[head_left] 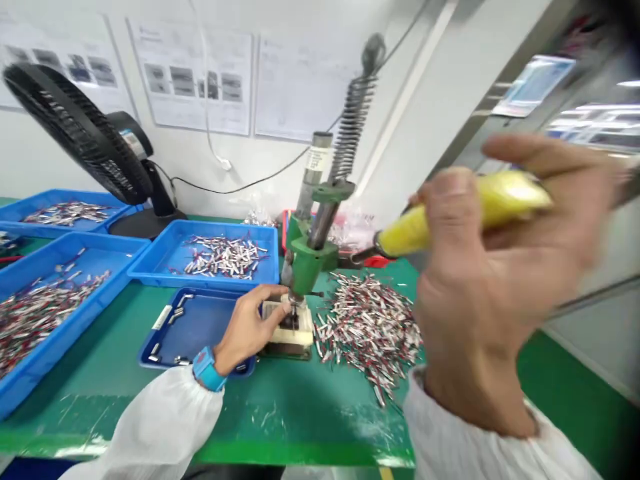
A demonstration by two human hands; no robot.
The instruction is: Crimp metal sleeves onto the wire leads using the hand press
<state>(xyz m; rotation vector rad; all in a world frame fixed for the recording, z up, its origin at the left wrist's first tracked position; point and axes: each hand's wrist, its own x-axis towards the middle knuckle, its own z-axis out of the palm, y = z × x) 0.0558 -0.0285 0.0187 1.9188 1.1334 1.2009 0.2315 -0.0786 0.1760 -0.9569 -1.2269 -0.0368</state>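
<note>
A green hand press (307, 273) with a coil spring on top stands on the table in front of me. My right hand (490, 300), slightly blurred, is wrapped round the press's yellow lever handle (407, 230), its thumb on the near side. At the foot of the press, my left hand (250, 325) has its thumb and forefinger closed in at the cream-coloured fixture (287, 339), just under the ram. Whatever lies between those fingertips is too small and hidden to name. A blue band sits on my left wrist.
Right of the press lies a heap of small silvery parts with red and dark wires (373, 327). A dark blue tray (200, 333) with a few metal cylinders is at left. Blue bins (150, 257) of similar parts and a black fan (75, 133) stand further back.
</note>
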